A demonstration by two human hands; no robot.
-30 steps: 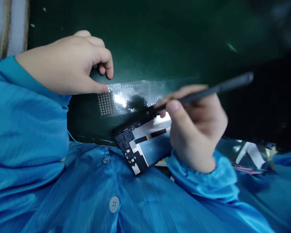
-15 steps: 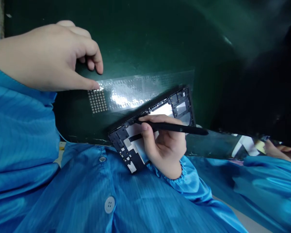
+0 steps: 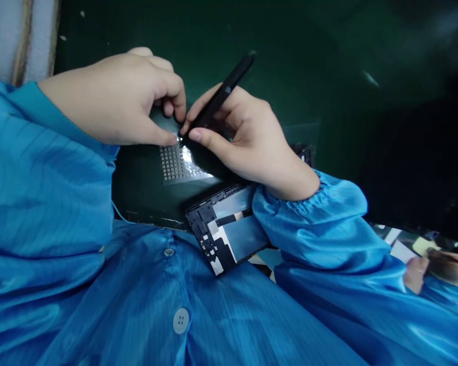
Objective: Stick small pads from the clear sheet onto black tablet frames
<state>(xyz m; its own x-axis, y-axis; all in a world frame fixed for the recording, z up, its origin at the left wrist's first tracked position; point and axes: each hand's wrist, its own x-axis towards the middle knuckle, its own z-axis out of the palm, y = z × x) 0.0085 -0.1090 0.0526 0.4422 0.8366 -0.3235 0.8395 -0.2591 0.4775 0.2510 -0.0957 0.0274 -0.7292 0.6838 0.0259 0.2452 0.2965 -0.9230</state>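
My right hand [image 3: 248, 132] is closed around a pair of black tweezers [image 3: 225, 91], their tip down at a clear plastic sheet [image 3: 193, 172]. Small square pads [image 3: 171, 162] stand in a grid on the left end of this sheet. At its upper left, my left hand [image 3: 137, 101] rests its thumb by the top row of pads. The fingers of that hand are bent and apart from the thumb. Below, an open black tablet housing [image 3: 198, 218] leans over the near table edge, partly hidden by my right forearm and sleeve.
The dark green table [image 3: 290, 56] spreads out ahead. Pale foam-like strips [image 3: 7, 35] border it at the far left. Another person's hand [image 3: 416, 274] is at the lower right, near white and yellow pieces [image 3: 422, 245].
My right hand has moved with the tweezers up and left, from the tablet housing to the pads on the sheet. My left thumb stays at the sheet; the whole view has shifted a little.
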